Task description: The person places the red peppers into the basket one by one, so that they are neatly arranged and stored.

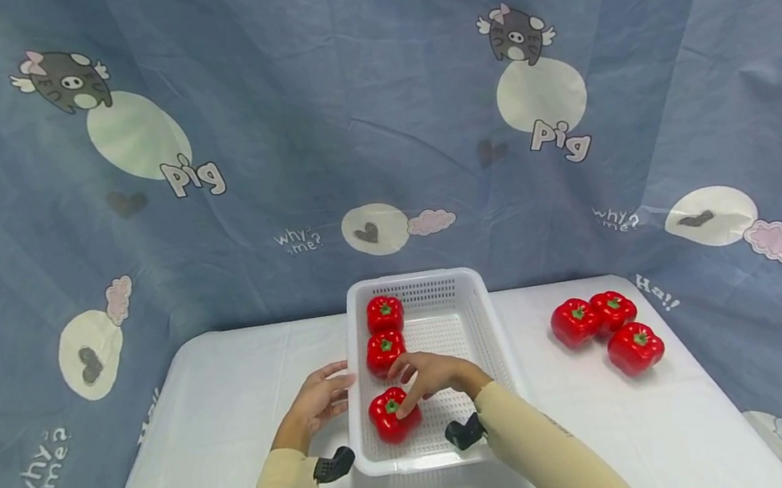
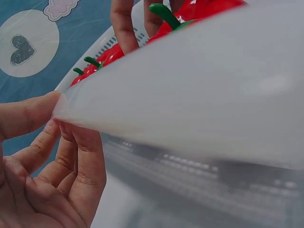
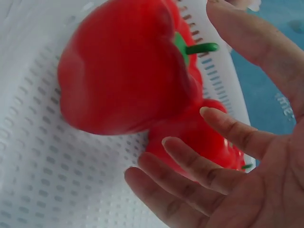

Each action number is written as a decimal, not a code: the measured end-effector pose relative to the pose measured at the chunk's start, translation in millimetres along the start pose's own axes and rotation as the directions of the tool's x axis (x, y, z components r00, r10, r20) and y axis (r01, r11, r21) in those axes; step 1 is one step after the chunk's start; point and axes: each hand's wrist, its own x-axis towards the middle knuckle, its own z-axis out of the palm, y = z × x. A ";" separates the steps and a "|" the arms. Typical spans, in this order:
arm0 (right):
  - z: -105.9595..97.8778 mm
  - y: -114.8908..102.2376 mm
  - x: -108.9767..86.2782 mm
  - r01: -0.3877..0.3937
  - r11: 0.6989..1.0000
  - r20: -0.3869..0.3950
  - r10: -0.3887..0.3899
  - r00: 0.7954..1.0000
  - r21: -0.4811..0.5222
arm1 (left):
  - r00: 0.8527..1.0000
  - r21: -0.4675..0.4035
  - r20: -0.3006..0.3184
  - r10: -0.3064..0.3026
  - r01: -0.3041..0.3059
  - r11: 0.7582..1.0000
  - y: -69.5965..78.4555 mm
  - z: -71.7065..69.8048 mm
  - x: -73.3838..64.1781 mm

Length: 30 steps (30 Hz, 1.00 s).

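A white plastic basket (image 1: 489,330) holds three red bell peppers with green stems in a row along its left side: a far pepper (image 1: 385,314), a middle pepper (image 1: 384,353) and a near pepper (image 1: 387,423). My left hand (image 1: 321,399) is at the basket's left rim; in the left wrist view its thumb lies above the rim and its fingers below, pinching it. Over the inside of the basket, my right hand (image 1: 435,374) has its thumb and fingers spread apart. The right wrist view shows these fingers (image 3: 209,166) loosely extended beside the near pepper (image 3: 128,71), not wrapped round it.
Three more red peppers (image 1: 634,348) sit in a cluster on the white table (image 1: 238,435), right of the basket. A blue printed curtain (image 1: 371,112) hangs behind the table. The basket has perforated walls and floor.
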 end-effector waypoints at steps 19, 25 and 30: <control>-34.3 33.1 -26.9 0.159 0.984 -0.200 -0.142 0.969 0.074 | 1.000 0.003 -0.011 -0.009 0.009 1.000 2.4 2.8 0.0; -47.4 41.2 -37.9 0.211 0.971 -0.257 -0.176 0.950 0.115 | 1.000 -0.003 -0.001 -0.001 0.001 1.000 1.4 2.3 1.1; -55.6 46.4 -45.3 0.242 0.962 -0.334 -0.189 0.923 0.124 | 1.000 -0.010 0.000 -0.007 0.007 1.000 1.5 0.5 0.2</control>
